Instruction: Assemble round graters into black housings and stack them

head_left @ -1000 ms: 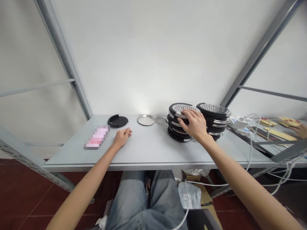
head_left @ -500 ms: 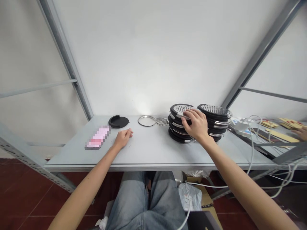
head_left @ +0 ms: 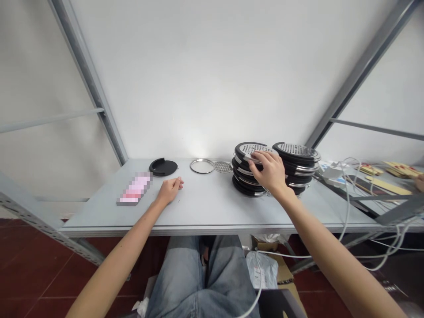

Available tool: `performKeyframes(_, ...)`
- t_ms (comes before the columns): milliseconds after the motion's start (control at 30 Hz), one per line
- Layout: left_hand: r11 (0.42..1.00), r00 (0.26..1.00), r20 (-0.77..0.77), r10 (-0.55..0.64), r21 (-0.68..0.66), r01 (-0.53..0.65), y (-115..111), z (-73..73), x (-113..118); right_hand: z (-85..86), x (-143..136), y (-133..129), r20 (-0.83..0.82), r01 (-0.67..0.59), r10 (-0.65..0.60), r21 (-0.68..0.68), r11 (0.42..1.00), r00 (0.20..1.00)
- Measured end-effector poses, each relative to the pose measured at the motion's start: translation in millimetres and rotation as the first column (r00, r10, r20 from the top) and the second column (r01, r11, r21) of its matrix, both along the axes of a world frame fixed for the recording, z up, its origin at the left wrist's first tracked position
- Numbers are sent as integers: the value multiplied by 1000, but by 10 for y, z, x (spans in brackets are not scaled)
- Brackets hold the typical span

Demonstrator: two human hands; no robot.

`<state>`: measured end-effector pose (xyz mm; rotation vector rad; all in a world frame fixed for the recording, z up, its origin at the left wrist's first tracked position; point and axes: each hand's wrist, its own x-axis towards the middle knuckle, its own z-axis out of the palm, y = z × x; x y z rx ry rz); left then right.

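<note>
- Head view: the right hand lies on the left stack of discs, its fingers curled over the rim of the top disc and its thumb at the near edge. The hold looks partly closed; I cannot tell whether the disc is lifted or only touched.
- The step in hand, as I judge it, is taking the top disc off that stack. That calls for a firm pinch on the rim and a straight lift, so the discs beneath do not slide.
- The left hand rests on the grey table, loosely curled and holding nothing.
- The discs are round, with black rims, shiny metal bands and perforated metal faces. A second stack stands just beside the first, on its right.
- Farther back on the table lie a black round cover with a notch, a thin metal ring and a small mesh disc, the last two touching.
- White cables trail off the right end of the table.
</note>
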<state>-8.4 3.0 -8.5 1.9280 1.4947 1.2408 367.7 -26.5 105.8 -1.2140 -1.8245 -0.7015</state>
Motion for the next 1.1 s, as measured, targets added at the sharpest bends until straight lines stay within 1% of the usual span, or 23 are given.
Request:
performKeyframes(467, 1000, 1000, 10, -6, 0, 6, -21, 13, 7, -23, 15, 5, -17, 5, -4, 2, 1000, 1000)
performKeyframes(633, 1000, 1000, 12, -12, -6, 12, -29, 22, 13, -24, 12, -5, 18, 15, -14, -16, 1000, 1000)
performKeyframes(933, 1000, 1000, 5, -21, 2, 21, -36, 29, 20, -26, 17, -5, 23, 43, -43, 11, 999, 999)
performKeyframes(1100, 1000, 1000, -15, -26, 15, 27, -39, 27, 18, 4, -35, -17, 13, 39, -40, 46, 998, 999)
